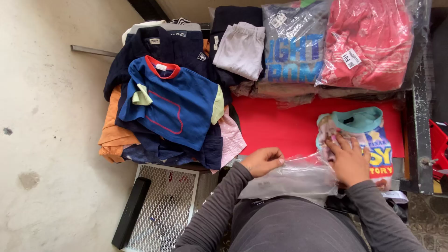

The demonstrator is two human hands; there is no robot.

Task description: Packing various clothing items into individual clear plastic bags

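Clear plastic bag [291, 177] apparently pinched by left hand [262, 161].

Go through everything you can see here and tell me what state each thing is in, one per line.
Clear bag: empty, crumpled, pinched by left hand.
Printed shirt: folded, unbagged, under right hand.
Blue shirt: folded, unbagged, atop a pile.
Grey shorts: folded, unbagged.
Grey shirt: bagged.
Red garment: bagged.
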